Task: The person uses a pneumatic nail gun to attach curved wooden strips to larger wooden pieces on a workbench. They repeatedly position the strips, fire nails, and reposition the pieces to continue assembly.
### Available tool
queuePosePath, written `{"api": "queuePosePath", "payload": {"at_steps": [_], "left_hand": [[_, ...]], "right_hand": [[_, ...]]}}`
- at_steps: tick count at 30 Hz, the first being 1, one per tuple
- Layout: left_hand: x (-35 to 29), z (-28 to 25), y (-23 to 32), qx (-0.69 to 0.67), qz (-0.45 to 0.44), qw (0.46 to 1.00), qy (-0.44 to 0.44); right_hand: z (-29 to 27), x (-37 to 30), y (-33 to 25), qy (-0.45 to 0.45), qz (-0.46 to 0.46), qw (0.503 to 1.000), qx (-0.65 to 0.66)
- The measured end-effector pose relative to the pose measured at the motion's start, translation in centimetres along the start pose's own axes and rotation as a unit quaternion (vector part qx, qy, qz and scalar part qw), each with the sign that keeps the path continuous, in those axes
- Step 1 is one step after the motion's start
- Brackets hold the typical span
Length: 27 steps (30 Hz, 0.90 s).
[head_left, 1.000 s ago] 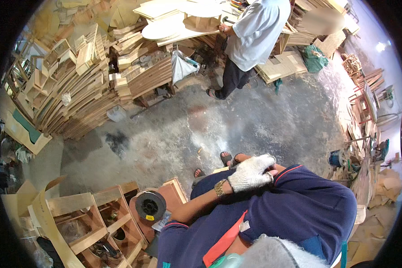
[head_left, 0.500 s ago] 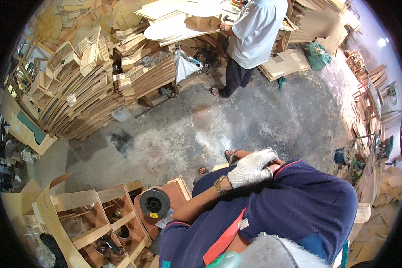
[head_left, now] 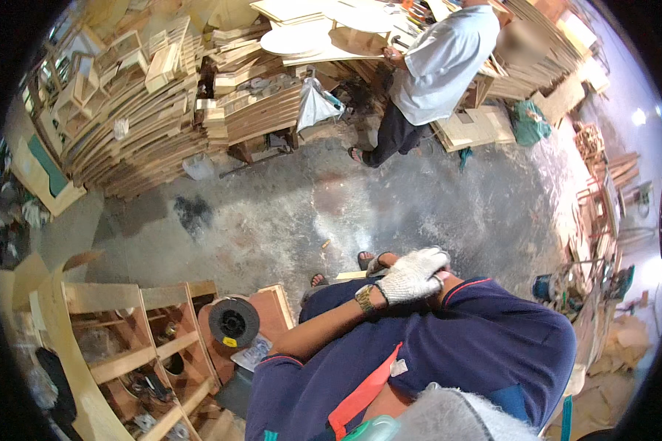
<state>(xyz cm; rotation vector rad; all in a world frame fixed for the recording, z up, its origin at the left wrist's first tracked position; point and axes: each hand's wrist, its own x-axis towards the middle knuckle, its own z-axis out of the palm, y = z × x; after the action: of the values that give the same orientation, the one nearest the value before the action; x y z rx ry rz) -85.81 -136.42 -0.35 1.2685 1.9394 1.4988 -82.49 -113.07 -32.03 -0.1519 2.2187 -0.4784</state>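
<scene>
White knit glove [head_left: 413,275] covers the left hand [head_left: 407,279], right of the black spool [head_left: 228,331] and slightly higher than it. Working well here probably means keeping the knit smooth and the touch light, so no knuckle is pinched. Right of the spool, the left forearm slants up through the wristwatch [head_left: 365,298], back of the hand uppermost. Its fingers curl partway over the mostly hidden right hand [head_left: 443,276]; whether either hand grips anything, I cannot tell.
</scene>
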Motion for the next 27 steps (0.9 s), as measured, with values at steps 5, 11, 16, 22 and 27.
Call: {"api": "queuePosePath", "payload": {"at_steps": [5,11,16,22,27], "left_hand": [[-1.2,1.0,-3.0,0.12,-0.078,0.988,0.064],[-0.9,1.3,-0.8,0.085,0.006,0.992,0.087],[-0.2,1.1,-0.6,0.044,-0.018,0.996,0.08],[0.1,2.1,-2.1,0.134,-0.077,0.984,0.085],[0.5,2.3,-1.2,0.135,-0.065,0.981,0.125]], "right_hand": [[-0.8,-0.4,0.9,-0.016,-0.001,1.0,-0.019],[-2.3,1.9,-1.2,-0.014,-0.036,0.999,-0.023],[-4.9,4.3,-4.5,-0.031,-0.076,0.996,-0.041],[-6.0,3.5,-5.5,-0.079,-0.095,0.99,-0.069],[-6.4,1.7,-4.5,-0.122,-0.087,0.984,-0.097]]}}
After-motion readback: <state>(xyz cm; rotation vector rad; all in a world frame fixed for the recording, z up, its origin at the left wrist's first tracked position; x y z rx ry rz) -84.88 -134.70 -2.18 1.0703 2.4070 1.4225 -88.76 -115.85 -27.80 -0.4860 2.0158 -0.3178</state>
